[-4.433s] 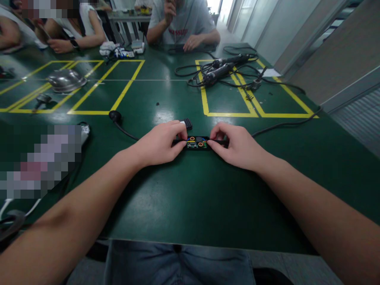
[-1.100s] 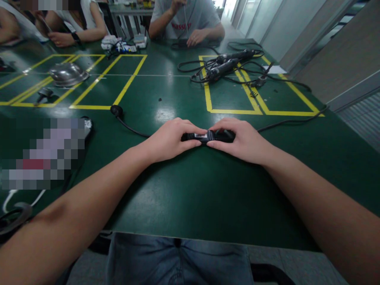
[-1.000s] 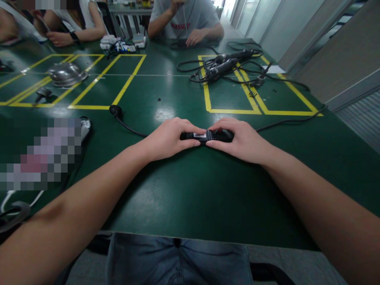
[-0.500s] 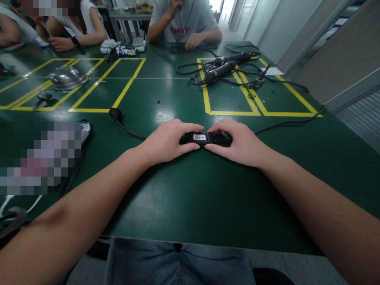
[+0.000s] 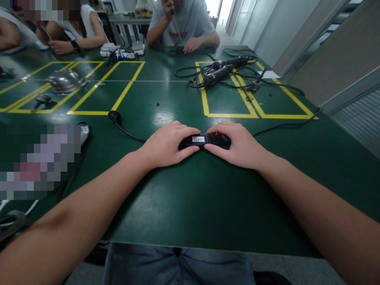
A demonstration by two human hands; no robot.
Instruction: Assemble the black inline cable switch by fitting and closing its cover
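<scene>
Between my hands a small black box with a white label lies low over the green table. My left hand grips its left end, thumb on the near side and fingers on the far side. On the right end, the thumb and fingers of my right hand close in the same way. A black cord comes out from behind my left hand and leads to a round black plug. Beyond my right hand another stretch of cord runs off to the right. My palms hide parts of the box's ends.
Two black corded tools lie tangled at the back right, inside yellow tape lines. A shiny metal bowl-like piece sits at left. A blurred-out package lies near my left arm. Across the table a person sits.
The whole view has shifted slightly. Both hands keep their hold on the black box, with no clear movement of it on the table.
</scene>
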